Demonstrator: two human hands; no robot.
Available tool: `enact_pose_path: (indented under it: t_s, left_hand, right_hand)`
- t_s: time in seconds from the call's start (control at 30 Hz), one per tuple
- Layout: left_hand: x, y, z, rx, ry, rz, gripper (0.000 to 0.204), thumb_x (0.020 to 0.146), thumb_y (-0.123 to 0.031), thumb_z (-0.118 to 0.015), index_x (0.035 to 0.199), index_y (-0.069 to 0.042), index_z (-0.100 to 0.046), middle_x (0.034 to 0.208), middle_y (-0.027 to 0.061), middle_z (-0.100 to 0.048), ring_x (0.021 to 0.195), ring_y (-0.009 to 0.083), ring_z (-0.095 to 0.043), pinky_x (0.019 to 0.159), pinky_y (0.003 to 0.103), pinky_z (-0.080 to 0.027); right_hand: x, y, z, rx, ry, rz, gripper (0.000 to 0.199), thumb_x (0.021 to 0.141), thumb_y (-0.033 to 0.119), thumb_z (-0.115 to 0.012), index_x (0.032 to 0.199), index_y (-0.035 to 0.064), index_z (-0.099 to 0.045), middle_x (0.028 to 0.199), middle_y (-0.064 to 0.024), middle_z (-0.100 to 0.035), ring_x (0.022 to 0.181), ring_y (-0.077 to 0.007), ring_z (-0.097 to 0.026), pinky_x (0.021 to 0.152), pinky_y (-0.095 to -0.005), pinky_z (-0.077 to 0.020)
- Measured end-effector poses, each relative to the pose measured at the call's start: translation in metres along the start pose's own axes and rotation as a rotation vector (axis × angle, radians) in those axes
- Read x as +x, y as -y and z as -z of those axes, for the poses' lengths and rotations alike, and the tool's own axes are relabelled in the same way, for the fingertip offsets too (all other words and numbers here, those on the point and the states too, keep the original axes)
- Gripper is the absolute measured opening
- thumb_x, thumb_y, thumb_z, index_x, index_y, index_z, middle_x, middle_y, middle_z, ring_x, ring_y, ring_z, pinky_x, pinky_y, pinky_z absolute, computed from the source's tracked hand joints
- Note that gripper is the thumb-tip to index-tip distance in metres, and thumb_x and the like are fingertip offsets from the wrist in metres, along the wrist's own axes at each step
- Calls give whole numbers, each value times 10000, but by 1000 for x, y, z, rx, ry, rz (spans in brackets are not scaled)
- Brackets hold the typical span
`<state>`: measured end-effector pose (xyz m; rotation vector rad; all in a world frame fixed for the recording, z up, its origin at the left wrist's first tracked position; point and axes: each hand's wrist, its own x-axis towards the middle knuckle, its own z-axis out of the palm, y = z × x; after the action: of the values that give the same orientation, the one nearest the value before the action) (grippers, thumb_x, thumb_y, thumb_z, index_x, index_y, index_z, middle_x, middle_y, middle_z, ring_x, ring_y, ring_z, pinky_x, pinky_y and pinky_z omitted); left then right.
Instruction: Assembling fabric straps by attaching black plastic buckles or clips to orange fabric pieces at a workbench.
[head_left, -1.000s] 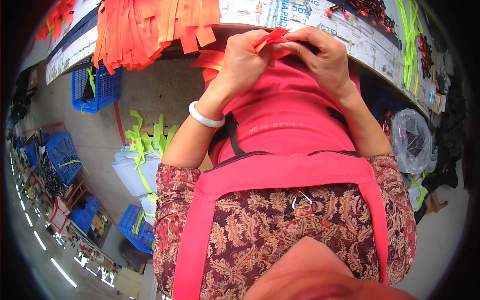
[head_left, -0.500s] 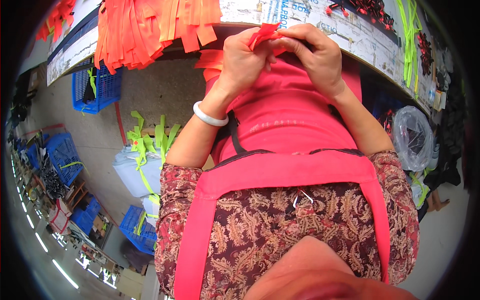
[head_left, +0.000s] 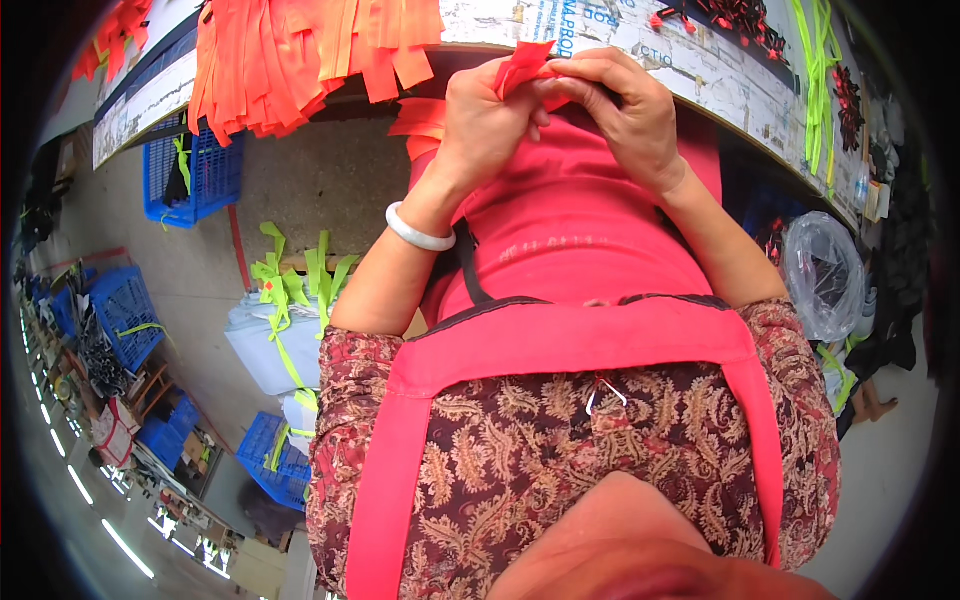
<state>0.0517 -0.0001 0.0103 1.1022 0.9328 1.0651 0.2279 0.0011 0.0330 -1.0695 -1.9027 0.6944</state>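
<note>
Both hands meet at the table's near edge, over my pink apron (head_left: 590, 230). A piece of red-orange fabric strip (head_left: 524, 66) is pinched in my left hand (head_left: 484, 122), one end standing up above the fingers. My right hand (head_left: 630, 118) closes thumb and fingers on the same strip from the other side. The exact fold of the strip between the fingertips is hidden. More orange strips (head_left: 420, 120) hang beside my left wrist, which wears a white bangle (head_left: 420, 232).
A thick bunch of orange strips (head_left: 270, 70) hangs over the edge of the white-topped table (head_left: 700, 88). Yellow-green strips (head_left: 818, 90) lie on its right. Blue crates (head_left: 205, 175) and a pale bundle (head_left: 268, 340) stand on the floor at left. A clear plastic bag (head_left: 824, 275) is at right.
My right hand has shifted very slightly left, and the raised end of the strip has tilted a little. Both hands keep their hold on it.
</note>
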Motion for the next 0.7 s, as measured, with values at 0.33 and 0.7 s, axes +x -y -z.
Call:
enact_pose_path:
  t_s: [0.33,0.7]
  left_hand:
    - [8,4,19,-183,-48,-38,158,875,-40,-659,1012,33,-689,855,71,-696,745,117,-649,655,234,-524]
    - [-2,-19,32,-118,-5,152,190,901,-98,-638,1029,40,-660,879,74,-690,805,134,-649,741,251,-508]
  right_hand:
    - [-7,55,10,182,239,238,153,772,119,-766,865,55,-664,764,-85,-632,680,-227,-633,610,-303,-519]
    - [7,-2,-4,980,-87,-623,171,911,118,-639,1016,-13,-673,828,-50,-671,683,-69,-610,588,-189,-499]
